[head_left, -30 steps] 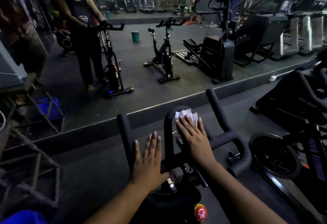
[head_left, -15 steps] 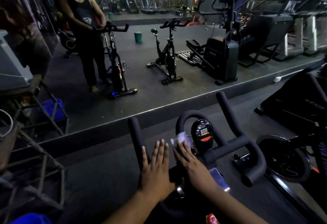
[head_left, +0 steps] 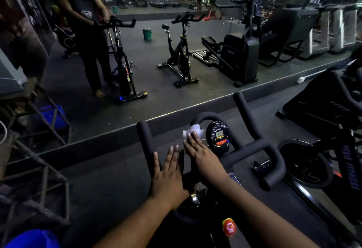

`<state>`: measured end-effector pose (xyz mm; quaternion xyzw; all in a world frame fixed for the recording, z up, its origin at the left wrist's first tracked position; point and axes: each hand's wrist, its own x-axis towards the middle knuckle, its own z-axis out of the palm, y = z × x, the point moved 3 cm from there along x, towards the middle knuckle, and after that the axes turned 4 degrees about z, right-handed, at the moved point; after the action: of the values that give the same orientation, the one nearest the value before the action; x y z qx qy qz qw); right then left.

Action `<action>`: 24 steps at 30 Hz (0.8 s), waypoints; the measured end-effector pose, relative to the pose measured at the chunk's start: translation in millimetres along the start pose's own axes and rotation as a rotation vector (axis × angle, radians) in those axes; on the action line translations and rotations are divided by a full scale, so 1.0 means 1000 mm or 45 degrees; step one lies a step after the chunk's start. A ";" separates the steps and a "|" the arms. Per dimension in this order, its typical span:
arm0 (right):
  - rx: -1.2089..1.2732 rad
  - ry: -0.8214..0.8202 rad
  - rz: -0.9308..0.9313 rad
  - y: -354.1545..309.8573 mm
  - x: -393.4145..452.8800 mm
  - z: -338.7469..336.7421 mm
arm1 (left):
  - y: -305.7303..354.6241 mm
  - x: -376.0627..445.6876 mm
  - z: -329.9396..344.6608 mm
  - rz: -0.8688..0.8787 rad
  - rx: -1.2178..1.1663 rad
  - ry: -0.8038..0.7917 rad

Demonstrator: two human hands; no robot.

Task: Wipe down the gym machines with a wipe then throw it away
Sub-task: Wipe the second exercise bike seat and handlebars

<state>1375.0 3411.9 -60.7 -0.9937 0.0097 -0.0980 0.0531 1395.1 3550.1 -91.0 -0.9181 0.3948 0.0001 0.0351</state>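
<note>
In the head view, the right hand (head_left: 202,154) presses a white wipe (head_left: 193,131) with straight fingers against the centre loop of the spin bike handlebar (head_left: 252,147), just left of the small display console (head_left: 219,137), while the left hand (head_left: 168,177) rests flat and open on the bar beside it.

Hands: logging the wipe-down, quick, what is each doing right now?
Left hand: open, flat on the black padded handlebar.
Right hand: open, straight fingers pressing the white wipe.
</note>
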 end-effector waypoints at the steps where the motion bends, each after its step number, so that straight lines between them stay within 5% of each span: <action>1: -0.003 0.019 -0.033 0.001 -0.012 0.003 | -0.001 0.000 0.003 0.003 -0.021 0.011; 9: 0.190 -0.167 -0.287 0.007 -0.054 -0.029 | 0.005 0.002 0.011 0.167 -0.194 0.190; 13: 0.325 0.240 -0.289 0.033 -0.011 -0.101 | 0.023 0.025 -0.008 0.136 -0.223 0.220; 15: 0.299 0.277 -0.289 0.048 0.020 -0.121 | 0.030 0.035 -0.010 0.131 -0.246 0.189; 19: 0.205 -0.087 -0.374 0.088 0.065 -0.105 | 0.040 0.042 -0.004 0.116 -0.254 0.217; 24: 0.496 -0.400 -0.206 0.110 0.086 -0.099 | 0.042 0.047 -0.003 0.074 -0.204 0.260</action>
<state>1439.1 3289.6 40.5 -0.9653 -0.0973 0.0537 0.2363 1396.8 3487.3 -91.8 -0.9014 0.4213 -0.0607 -0.0789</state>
